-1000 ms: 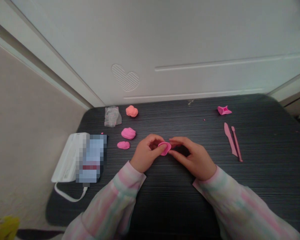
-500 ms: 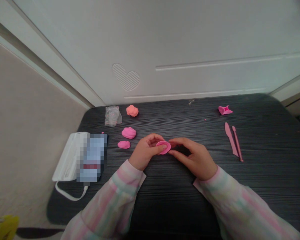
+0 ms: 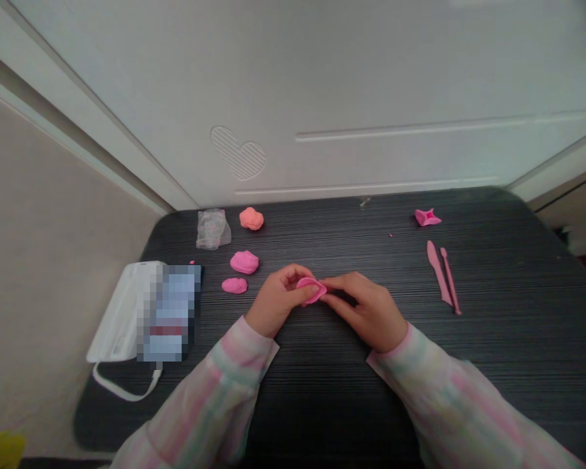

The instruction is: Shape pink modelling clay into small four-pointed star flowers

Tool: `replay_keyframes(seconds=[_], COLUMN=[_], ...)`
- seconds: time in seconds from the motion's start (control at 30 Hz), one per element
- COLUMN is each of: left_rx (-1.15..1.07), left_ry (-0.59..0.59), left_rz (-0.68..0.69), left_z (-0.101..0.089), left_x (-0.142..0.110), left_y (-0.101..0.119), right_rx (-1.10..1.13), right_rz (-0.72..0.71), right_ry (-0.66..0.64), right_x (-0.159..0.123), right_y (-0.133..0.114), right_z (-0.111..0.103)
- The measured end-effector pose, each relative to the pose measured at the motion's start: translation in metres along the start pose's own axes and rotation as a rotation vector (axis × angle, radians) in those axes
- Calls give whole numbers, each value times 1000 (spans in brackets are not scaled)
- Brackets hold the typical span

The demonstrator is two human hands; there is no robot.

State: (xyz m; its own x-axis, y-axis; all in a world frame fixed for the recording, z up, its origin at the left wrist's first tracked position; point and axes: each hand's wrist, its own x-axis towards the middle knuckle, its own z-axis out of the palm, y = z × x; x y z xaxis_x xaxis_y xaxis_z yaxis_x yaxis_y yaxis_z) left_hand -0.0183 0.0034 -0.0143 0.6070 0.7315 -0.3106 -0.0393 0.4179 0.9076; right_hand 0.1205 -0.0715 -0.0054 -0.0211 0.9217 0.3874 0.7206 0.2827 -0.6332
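A small pink clay cup (image 3: 310,290) is held over the middle of the dark table. My left hand (image 3: 279,296) grips it, thumb pressed inside and fingers behind. With thumb and index finger, my right hand (image 3: 364,306) pinches its right rim, which is drawn to a point. To the left lie two pink clay lumps, a larger one (image 3: 245,262) and a smaller one (image 3: 234,285). Behind them sits an orange clay lump (image 3: 251,219). A pink clay piece with pointed corners (image 3: 427,217) rests at the back right.
A pink plastic knife (image 3: 438,270) and a thin pink stick tool (image 3: 450,280) lie on the right of the table (image 3: 322,391). A clear plastic bag (image 3: 213,229) is at the back left. A phone (image 3: 170,312) with a white cable rests against a white case (image 3: 120,312).
My right thumb and index finger have closed on the cup's right edge, and the round rim is now pinched to a point there. The whole view has shifted slightly.
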Motion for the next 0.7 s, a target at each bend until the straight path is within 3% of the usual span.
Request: replay_keyframes(seconds=[0.7], left_rx=[14], left_ry=[-42], left_rz=[-20], left_z=[-1], left_x=[1], left_y=[-1], right_rx=[-67], right_rz=[3], right_ry=[18], right_x=[-1], right_y=[2], right_z=[1])
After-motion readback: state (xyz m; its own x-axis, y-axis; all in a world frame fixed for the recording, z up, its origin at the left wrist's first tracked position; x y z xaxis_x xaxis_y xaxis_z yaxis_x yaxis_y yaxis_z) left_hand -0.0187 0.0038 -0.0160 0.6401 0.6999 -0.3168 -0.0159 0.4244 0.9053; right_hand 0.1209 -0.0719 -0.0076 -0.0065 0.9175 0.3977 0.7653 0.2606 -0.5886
